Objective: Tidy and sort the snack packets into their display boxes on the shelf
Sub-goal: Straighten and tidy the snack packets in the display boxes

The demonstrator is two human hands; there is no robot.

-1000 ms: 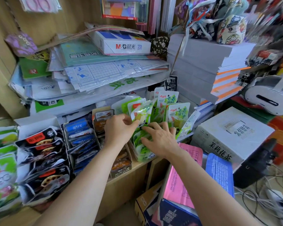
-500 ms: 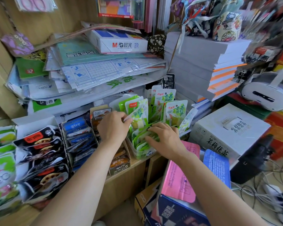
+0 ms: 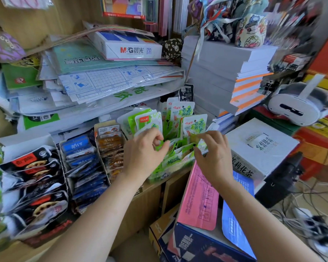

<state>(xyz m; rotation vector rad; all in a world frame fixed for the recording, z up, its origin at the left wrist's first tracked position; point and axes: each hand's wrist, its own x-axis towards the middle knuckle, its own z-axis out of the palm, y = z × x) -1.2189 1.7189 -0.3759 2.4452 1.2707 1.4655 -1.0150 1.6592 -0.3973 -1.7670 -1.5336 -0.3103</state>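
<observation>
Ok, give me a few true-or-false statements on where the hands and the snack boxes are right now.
1. The left hand and the right hand are both at the green packets. True.
2. The blue packets sit right of the green ones. False: they are to the left, with the brown packets between.
3. An M&G paper ream lies on the paper pile above the snacks. True.
4. The black packets are beside the white tea box. False: they are at the far left, and the tea box is right of the green packets.
</observation>
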